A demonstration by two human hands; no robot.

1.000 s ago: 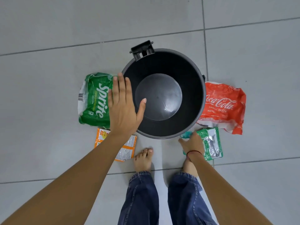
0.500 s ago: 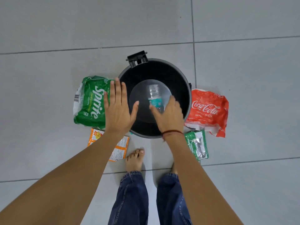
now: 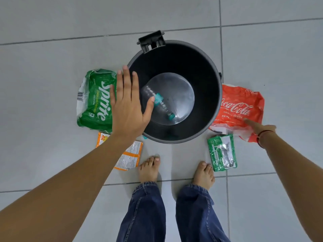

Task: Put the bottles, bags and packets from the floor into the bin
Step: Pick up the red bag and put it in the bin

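While one bottle [image 3: 158, 102] lies in the bin [image 3: 212, 102], my empty, spread right hand [image 3: 260, 128] reaches the red bag [image 3: 243, 109] right of it, needing a pinch, my left hand [image 3: 128, 105] flat and empty.

- The left hand [image 3: 128, 109] covers the Sprite bag's [image 3: 95, 100] right edge and the bottle's [image 3: 158, 103] base.
- The forearm hides the orange packet's [image 3: 129, 157] middle.
- Small print on the green packet [image 3: 222, 152] is unreadable.

Grey tiled floor [image 3: 52, 110], bare feet [image 3: 148, 170], blue jeans [image 3: 145, 212]
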